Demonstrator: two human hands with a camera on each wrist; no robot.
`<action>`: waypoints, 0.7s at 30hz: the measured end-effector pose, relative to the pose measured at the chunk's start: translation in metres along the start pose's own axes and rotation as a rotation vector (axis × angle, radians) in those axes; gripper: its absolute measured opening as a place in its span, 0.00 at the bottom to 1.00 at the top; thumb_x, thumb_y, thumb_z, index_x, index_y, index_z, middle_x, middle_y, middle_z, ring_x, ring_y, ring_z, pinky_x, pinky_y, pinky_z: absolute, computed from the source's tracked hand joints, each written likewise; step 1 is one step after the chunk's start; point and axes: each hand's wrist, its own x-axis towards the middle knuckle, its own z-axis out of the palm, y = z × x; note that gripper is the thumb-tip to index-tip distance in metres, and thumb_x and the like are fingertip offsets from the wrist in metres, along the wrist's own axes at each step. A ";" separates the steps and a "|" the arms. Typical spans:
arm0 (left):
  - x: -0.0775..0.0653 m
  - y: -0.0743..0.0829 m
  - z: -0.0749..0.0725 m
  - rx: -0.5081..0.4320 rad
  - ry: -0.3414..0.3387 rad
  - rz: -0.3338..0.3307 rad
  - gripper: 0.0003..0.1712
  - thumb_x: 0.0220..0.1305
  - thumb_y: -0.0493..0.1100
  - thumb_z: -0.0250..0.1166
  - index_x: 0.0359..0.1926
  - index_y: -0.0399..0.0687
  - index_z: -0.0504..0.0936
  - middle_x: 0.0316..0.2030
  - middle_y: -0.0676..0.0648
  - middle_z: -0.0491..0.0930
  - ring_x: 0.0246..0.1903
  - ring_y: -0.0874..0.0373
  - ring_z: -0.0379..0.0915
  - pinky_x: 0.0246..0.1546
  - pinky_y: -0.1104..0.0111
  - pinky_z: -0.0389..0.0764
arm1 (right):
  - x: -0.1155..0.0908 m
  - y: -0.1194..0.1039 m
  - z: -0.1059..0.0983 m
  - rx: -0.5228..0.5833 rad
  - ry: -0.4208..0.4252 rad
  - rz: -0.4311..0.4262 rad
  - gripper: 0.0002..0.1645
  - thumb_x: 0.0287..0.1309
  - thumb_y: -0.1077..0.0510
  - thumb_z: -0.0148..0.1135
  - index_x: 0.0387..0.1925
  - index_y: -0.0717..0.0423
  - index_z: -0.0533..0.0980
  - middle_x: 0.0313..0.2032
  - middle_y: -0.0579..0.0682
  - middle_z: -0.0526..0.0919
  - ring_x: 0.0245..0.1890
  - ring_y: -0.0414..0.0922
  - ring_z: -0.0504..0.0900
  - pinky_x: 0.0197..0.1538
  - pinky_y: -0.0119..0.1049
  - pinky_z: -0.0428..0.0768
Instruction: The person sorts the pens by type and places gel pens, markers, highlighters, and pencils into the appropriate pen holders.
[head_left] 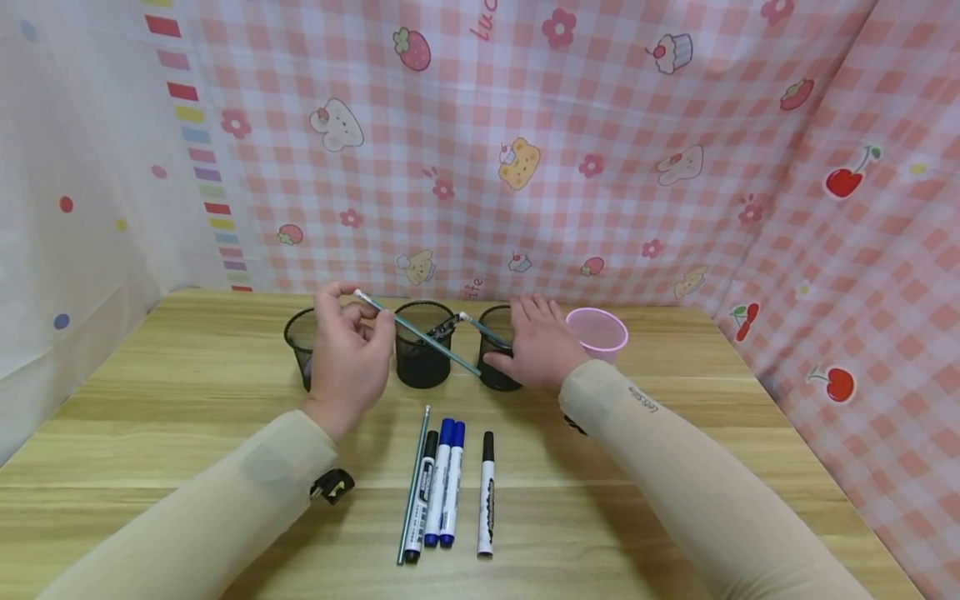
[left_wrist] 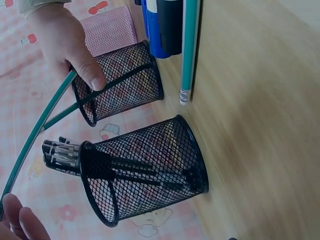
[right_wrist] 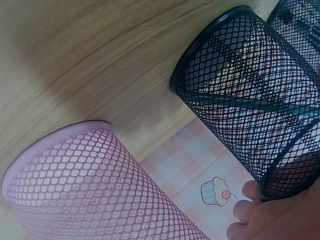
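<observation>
Near the eraser end, my left hand (head_left: pixel 348 362) pinches a green pencil (head_left: pixel 423 336), which slants down to the right across the front of the middle black mesh pen cup (head_left: pixel 422 371). That cup holds several pens. My right hand (head_left: pixel 542 346) grips the rim of another black mesh pen cup (left_wrist: pixel 127 90), its thumb on the near side and its fingers behind. A second green pencil (left_wrist: pixel 62 116) leans inside this cup, its end sticking out past the rim. The held pencil's lower end lies close to the right thumb.
A third black cup (head_left: pixel 300 354) stands at the left, partly hidden by my left hand. Right of the gripped cup stands a pink mesh cup (right_wrist: pixel 100 185). Nearer on the table lie another green pencil (head_left: pixel 414 487), several markers (head_left: pixel 442 492) and a separate black-capped marker (head_left: pixel 487 500).
</observation>
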 end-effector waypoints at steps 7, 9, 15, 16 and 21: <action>0.002 -0.001 0.006 -0.072 0.082 0.034 0.22 0.78 0.36 0.57 0.64 0.40 0.57 0.36 0.43 0.80 0.18 0.60 0.66 0.20 0.74 0.70 | -0.001 -0.002 0.000 -0.003 0.012 0.003 0.63 0.69 0.23 0.52 0.83 0.63 0.47 0.83 0.61 0.52 0.85 0.61 0.47 0.85 0.56 0.44; 0.002 0.000 0.008 -0.092 0.105 0.043 0.22 0.78 0.36 0.57 0.64 0.41 0.57 0.35 0.44 0.79 0.18 0.61 0.68 0.21 0.74 0.71 | 0.000 -0.002 -0.001 -0.002 0.011 0.000 0.63 0.69 0.23 0.52 0.83 0.63 0.47 0.83 0.61 0.52 0.85 0.61 0.47 0.85 0.56 0.44; 0.002 0.000 0.013 -0.171 0.143 0.059 0.22 0.77 0.35 0.58 0.63 0.41 0.58 0.36 0.45 0.77 0.18 0.62 0.72 0.24 0.74 0.79 | 0.001 0.000 0.001 0.003 0.008 -0.005 0.63 0.69 0.24 0.53 0.83 0.64 0.47 0.83 0.62 0.51 0.85 0.61 0.46 0.85 0.57 0.44; 0.002 0.000 0.014 -0.181 0.145 0.059 0.22 0.77 0.35 0.58 0.63 0.41 0.57 0.36 0.45 0.77 0.18 0.62 0.73 0.24 0.74 0.80 | 0.001 0.000 0.001 0.003 0.009 -0.006 0.63 0.69 0.24 0.53 0.83 0.64 0.47 0.83 0.62 0.51 0.85 0.61 0.46 0.85 0.57 0.44; 0.001 -0.001 0.017 -0.211 0.157 0.043 0.22 0.78 0.34 0.57 0.63 0.41 0.57 0.36 0.47 0.76 0.18 0.62 0.72 0.25 0.74 0.81 | 0.001 0.001 0.002 -0.004 0.014 -0.010 0.63 0.69 0.24 0.54 0.83 0.64 0.48 0.83 0.62 0.52 0.84 0.61 0.47 0.85 0.57 0.44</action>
